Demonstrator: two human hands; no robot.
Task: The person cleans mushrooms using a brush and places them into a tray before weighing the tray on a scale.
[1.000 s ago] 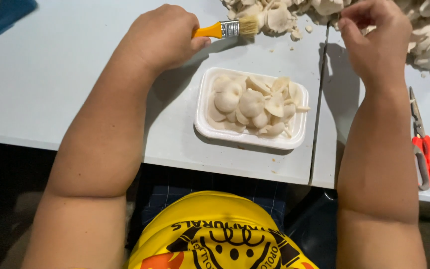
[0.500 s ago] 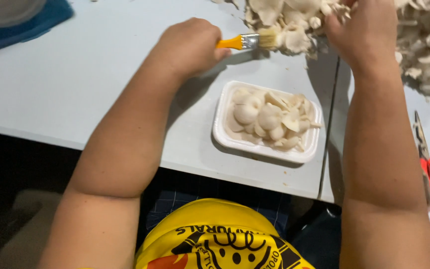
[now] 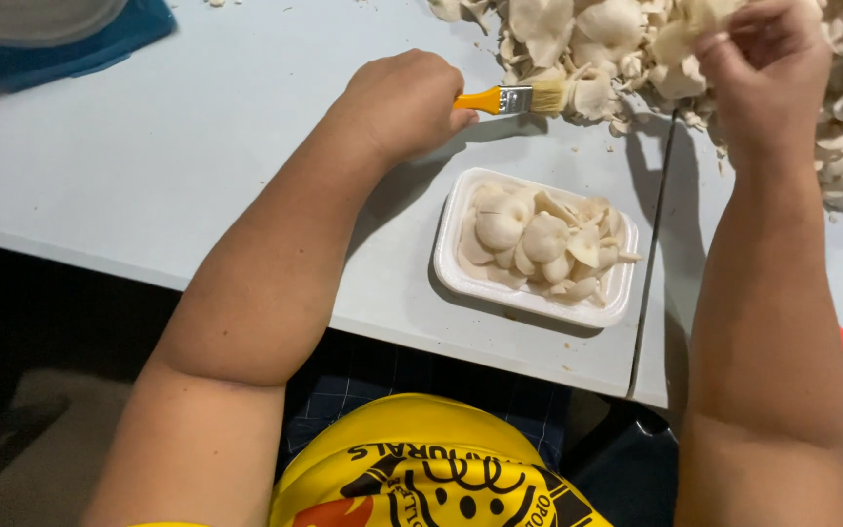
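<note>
Mushrooms (image 3: 578,39) lie heaped on the pale surface (image 3: 197,176) just beyond both hands. The left hand (image 3: 407,102) has its fingers wrapped around a brush (image 3: 509,98), bristles against the heap; the right hand (image 3: 768,73) pinches one mushroom (image 3: 690,29) up for cleaning. A white tray (image 3: 534,244) of mushrooms sits nearer the body, below the fingers.
</note>
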